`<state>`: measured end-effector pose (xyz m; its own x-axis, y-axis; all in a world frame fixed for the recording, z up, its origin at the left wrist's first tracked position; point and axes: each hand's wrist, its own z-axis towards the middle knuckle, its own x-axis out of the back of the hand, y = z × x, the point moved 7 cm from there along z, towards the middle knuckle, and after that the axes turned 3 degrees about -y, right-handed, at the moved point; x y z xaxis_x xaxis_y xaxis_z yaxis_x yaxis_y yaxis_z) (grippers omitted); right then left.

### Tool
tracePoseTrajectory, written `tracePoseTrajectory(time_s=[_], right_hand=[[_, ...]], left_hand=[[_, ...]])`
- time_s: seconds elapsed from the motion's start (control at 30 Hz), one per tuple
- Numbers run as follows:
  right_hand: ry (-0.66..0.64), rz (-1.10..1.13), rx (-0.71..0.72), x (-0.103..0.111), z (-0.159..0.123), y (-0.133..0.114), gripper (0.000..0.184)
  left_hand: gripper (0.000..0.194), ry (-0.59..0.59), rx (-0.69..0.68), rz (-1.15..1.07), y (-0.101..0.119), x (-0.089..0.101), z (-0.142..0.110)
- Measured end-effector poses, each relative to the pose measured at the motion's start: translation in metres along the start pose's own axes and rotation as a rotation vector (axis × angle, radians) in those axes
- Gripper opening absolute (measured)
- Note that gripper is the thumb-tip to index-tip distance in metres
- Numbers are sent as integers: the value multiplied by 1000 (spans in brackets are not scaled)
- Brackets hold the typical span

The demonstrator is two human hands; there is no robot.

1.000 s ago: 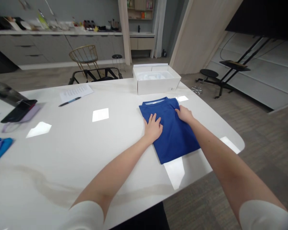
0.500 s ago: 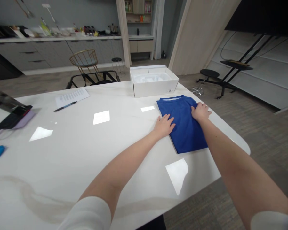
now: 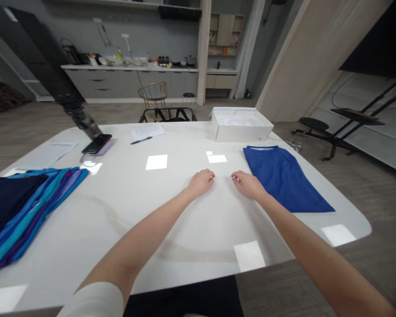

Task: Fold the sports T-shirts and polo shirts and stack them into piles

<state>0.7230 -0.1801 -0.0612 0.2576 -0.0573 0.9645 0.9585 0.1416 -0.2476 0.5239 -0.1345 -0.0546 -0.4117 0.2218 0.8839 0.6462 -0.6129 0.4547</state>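
Observation:
A folded blue T-shirt (image 3: 280, 178) lies flat near the right end of the white table (image 3: 125, 237), its neckline toward the back. My right hand (image 3: 249, 184) hovers just left of the shirt, apart from it, fingers loosely curled with nothing in them. Left of that, my left hand (image 3: 202, 182) is over bare tabletop, its fingers bent and holding nothing that I can see. A stack of folded garments (image 3: 29, 207) in navy, blue, teal and purple sits at the table's left side, partly cut off by the frame edge.
An open white box (image 3: 242, 132) stands at the back right, behind the shirt. Farther left are a pen (image 3: 141, 140), a printed sheet (image 3: 148, 130), more paper (image 3: 48, 155) and a dark stand (image 3: 97, 143) on the table. A black-framed chair (image 3: 168, 115) touches the far side.
Both hands have let go of the blue T-shirt and moved left of it. The shirt had first slid right along the table. The view has turned left, bringing the garment stack into sight.

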Motion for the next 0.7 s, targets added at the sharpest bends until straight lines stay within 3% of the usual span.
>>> tracePoseTrajectory(time_s=[0.23, 0.4, 0.57, 0.7], right_hand=[[-54, 237, 214, -71, 23, -190, 21], [-46, 218, 299, -104, 59, -305, 21], [10, 142, 199, -132, 102, -375, 22], [-8, 182, 208, -145, 117, -395, 25]], left_hand=[[28, 142, 74, -152, -106, 50, -139], [28, 211, 166, -125, -179, 96, -208], [29, 243, 297, -135, -244, 135, -248], [31, 292, 434, -266, -274, 142, -264]])
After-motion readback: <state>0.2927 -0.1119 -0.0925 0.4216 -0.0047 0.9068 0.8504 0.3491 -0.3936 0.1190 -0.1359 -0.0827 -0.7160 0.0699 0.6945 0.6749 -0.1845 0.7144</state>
